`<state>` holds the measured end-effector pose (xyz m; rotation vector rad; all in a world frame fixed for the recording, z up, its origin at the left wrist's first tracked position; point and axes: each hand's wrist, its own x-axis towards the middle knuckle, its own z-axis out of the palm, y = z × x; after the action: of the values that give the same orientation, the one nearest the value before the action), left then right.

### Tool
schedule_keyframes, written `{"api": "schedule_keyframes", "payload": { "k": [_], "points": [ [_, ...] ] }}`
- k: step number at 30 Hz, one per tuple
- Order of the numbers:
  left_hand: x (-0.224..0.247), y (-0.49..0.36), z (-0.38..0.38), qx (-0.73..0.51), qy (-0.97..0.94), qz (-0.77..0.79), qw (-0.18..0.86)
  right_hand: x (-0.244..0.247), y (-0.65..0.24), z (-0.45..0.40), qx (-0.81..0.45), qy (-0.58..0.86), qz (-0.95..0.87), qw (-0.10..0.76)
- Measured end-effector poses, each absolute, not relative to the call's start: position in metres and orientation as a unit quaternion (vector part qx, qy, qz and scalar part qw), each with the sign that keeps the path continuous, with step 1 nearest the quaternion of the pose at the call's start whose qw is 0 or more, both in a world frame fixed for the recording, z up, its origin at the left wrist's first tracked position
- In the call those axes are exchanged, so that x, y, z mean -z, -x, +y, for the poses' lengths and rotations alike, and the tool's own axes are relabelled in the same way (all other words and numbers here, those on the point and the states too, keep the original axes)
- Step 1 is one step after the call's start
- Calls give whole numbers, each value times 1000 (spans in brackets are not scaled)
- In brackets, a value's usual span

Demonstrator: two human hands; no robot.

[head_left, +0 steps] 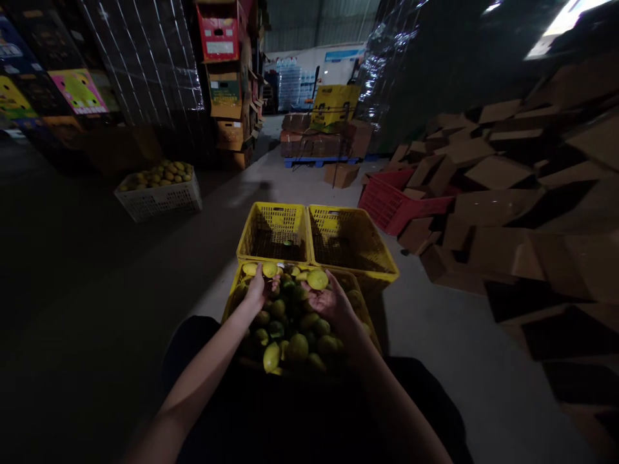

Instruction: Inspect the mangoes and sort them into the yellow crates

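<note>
A lemon [317, 279] and a second lemon [269, 269] in hand, at the far edge of a loaded yellow crate [233, 281].
The right hand [331, 301] cradles the first, thumb alongside; the left hand [257, 290] pinches the second near the far left corner. Loose fruit [297, 348] fills the crate below. Beyond its far edge stand two yellow crates [309, 235]; farther back, a red carton [220, 32] and a yellow carton [336, 103] bear print too small to read.
</note>
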<state>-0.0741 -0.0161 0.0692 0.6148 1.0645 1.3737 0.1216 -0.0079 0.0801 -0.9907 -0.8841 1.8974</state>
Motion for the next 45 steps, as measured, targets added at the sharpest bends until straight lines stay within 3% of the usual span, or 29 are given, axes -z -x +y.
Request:
{"api": "schedule_keyframes", "payload": {
  "k": [3, 12, 19, 25, 33, 45],
  "points": [
    [-76, 74, -18, -584, -243, 497, 594, -77, -123, -6, -732, 411, -343, 421],
    [-82, 69, -28, -635, -421, 503, 407, -82, -100, -18, -538, 474, -445, 536],
    [-90, 70, -37, -622, -501, 455, 394, -102, -95, -21, -339, 464, -581, 576],
    [-94, 84, -46, -654, -398, 427, 481, -113, -100, -22, -498, 387, -540, 557],
    [-106, 94, -61, -599, -339, 383, 617, -123, -102, -33, -630, 350, -467, 511],
    [-91, 82, -43, -597, -335, 392, 614, -101, -110, -18, -628, 383, -457, 500]
  ]
}}
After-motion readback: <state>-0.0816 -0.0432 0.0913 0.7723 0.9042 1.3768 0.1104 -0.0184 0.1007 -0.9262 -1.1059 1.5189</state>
